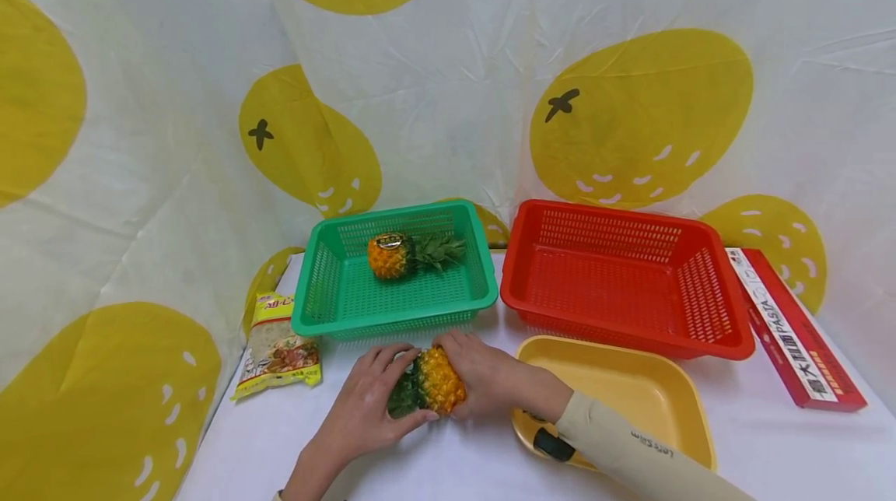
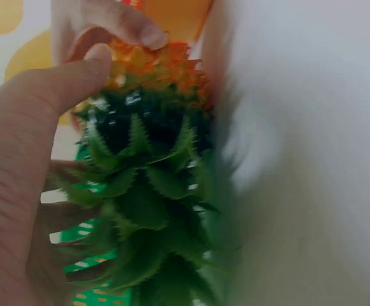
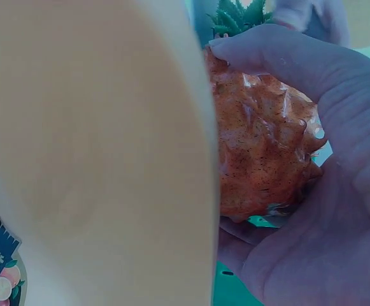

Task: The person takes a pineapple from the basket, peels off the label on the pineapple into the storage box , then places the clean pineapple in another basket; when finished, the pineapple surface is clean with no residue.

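Note:
A small pineapple (image 1: 428, 387) lies on the white table just in front of the green basket (image 1: 322, 306). My left hand (image 1: 367, 400) grips its green leafy crown (image 2: 153, 210), and my right hand (image 1: 483, 373) wraps round its orange body (image 3: 261, 159). A second pineapple (image 1: 400, 254) lies inside the green basket with its leaves pointing right. The left wrist view shows my left thumb (image 2: 51, 89) beside the leaves and fingers of my right hand on the fruit.
A red basket (image 1: 707, 330) stands to the right of the green one. A yellow tray (image 1: 672, 408) sits before it, under my right forearm. A red pasta box (image 1: 791, 326) lies far right. A snack packet (image 1: 278, 345) lies at the left edge.

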Motion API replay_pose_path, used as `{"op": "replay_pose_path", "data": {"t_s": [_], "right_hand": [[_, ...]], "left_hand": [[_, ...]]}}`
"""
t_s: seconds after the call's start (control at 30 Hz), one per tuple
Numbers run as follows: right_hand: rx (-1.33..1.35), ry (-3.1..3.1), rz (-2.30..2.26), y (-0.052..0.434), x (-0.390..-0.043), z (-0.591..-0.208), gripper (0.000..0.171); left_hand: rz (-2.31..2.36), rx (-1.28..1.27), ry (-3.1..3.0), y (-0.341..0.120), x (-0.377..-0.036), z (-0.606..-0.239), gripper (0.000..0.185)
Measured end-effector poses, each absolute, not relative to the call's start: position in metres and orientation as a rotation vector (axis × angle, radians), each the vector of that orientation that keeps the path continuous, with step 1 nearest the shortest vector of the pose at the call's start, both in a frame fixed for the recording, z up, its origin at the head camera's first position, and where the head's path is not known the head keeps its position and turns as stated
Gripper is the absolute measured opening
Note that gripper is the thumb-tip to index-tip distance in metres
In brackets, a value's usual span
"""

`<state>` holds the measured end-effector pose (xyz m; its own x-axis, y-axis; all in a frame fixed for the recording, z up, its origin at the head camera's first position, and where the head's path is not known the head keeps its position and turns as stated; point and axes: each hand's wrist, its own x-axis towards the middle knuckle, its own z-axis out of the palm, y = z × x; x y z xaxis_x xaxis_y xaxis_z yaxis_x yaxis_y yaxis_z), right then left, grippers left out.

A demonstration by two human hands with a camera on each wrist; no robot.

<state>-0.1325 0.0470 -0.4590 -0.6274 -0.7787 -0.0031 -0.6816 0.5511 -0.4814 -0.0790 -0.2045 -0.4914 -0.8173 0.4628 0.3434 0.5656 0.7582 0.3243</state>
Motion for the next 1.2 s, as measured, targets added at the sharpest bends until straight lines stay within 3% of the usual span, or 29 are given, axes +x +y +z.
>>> {"op": "replay_pose_path", "data": {"t_s": [0.57,0.9,1.2], "right_hand": [[-1.231,2.599,-0.623,0.051,-0.134,-0.460,0.089],[-1.252,2.600,-0.647,0.049,-0.135,-0.462,0.089],[-1.268,2.571,-0.683,0.051,-0.133,-0.464,0.091]], "left_hand": [[-0.710,-0.735,-2.510,-0.217,-0.088,-0.449,0.080],[-0.609,-0.478,-2.435,-0.253,-0.107,-0.457,0.090],[-0.778,-0.192,-2.447,-0.284,-0.113,-0.472,0.077]]}}
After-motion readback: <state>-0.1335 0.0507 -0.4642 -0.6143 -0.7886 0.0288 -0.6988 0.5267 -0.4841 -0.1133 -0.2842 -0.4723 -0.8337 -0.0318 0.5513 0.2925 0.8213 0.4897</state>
